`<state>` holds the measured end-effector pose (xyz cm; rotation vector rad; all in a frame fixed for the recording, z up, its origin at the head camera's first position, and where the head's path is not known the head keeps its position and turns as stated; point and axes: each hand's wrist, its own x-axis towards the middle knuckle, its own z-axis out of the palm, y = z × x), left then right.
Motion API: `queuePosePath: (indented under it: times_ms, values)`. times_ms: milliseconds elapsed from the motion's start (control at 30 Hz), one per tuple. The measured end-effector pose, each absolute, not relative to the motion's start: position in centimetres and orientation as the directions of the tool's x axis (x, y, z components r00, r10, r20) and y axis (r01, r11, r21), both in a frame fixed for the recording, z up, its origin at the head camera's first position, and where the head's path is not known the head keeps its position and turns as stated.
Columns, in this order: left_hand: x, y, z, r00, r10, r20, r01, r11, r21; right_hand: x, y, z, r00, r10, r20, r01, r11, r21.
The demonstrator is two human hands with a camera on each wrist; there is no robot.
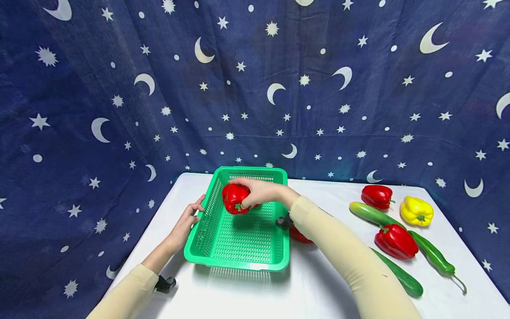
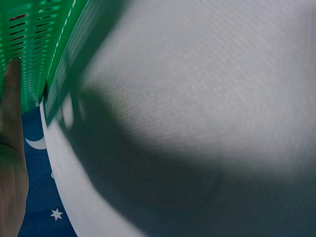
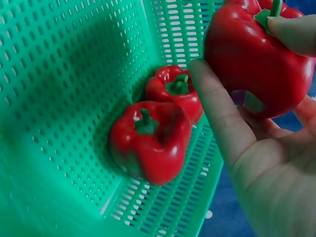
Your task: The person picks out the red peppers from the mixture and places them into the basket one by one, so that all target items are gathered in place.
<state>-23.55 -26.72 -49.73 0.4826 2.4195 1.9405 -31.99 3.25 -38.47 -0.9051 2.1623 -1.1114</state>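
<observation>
My right hand [image 1: 260, 191] grips a red bell pepper [image 1: 235, 198] above the inside of a green plastic basket [image 1: 237, 266]. In the right wrist view, the thumb lies by the stem of that pepper and the fingers curve round its side. Two more red bell peppers [image 3: 150, 148] lie together inside the basket, mostly hidden in the head view. At the basket's left rim, my left hand [image 1: 185, 226] holds the edge with some fingertips over it. The left wrist view catches one finger [image 2: 11, 94] along the slotted outer wall.
On the white table [image 1: 239, 301], a red pepper [image 1: 299, 235] shows partly under the right forearm. Farther right lie red peppers [image 1: 396, 241], a yellow bell pepper [image 1: 416, 211], a long green pepper [image 1: 432, 252] and cucumbers [image 1: 404, 277]. A starry blue cloth [image 1: 247, 106] hangs behind.
</observation>
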Motion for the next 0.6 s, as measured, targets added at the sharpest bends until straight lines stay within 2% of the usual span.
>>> queuePosePath:
  times_ms: [167, 367, 600]
  values:
    - [-23.5, -26.7, -49.7, -0.954, 0.239, 0.182, 0.232, 0.197, 0.953, -32.1, 2.3, -39.1, -0.622, -0.768, -0.154, -0.328, 0.434, -0.839]
    - [-23.6, -26.7, -49.8, -0.957, 0.231, 0.174, 0.222, 0.197, 0.955, -32.2, 1.6, -39.8, -0.598, -0.779, -0.188, -0.277, 0.422, -0.863]
    - [-23.6, -26.8, -49.9, -0.954, 0.231, 0.192, 0.239, 0.195, 0.951, -32.3, 0.6, -40.9, -0.615, -0.757, -0.22, -0.264, 0.46, -0.848]
